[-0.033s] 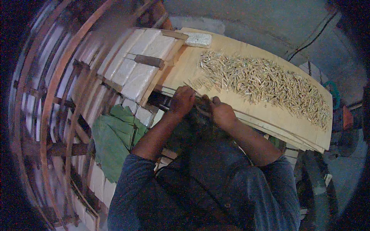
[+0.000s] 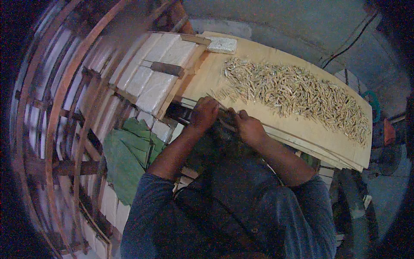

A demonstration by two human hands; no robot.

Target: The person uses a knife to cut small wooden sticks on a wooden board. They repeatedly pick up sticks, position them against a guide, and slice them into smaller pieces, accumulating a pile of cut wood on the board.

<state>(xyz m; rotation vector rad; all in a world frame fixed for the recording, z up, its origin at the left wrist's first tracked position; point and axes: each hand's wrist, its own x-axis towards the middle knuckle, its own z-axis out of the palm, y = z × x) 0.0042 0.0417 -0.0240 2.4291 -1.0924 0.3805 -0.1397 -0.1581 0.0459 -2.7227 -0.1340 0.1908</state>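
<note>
Can see short pale sticks point(image 2: 297, 93) heaped on the counter point(image 2: 200, 82) beyond left hand point(image 2: 204, 113) and right hand point(image 2: 249, 128), with long axes pointing many ways, but cannot tell either curled grip as apart, together or clamped on something.

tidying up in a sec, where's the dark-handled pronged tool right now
In the head view, the dark-handled pronged tool lies left of centre on the white wrapped blocks, up and left of the left hand.
</note>
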